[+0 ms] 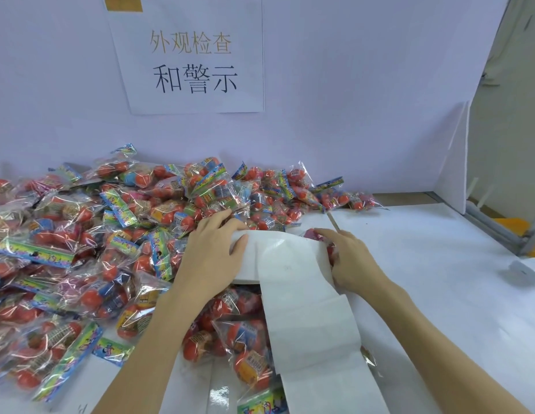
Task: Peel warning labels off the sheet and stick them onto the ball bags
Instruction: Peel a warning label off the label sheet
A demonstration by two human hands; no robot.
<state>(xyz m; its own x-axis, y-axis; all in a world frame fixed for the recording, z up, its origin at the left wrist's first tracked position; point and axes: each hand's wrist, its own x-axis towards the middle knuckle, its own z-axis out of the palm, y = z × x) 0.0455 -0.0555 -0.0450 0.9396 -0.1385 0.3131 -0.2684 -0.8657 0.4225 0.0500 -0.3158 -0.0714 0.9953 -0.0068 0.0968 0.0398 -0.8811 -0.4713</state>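
Head view: my left hand (211, 252) pinches the label sheet (293, 282), my right hand (351, 261) grips a ball bag (315, 236); slack sheet risks creased labels.

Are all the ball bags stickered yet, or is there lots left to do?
Lots left, it seems. No stuck-on warning label can be made out on any bag in the big pile of ball bags, so nothing looks clearly done. Right now the left hand holds the white label sheet, and the right hand grips its other edge over a bag. Peeling and sticking remain.
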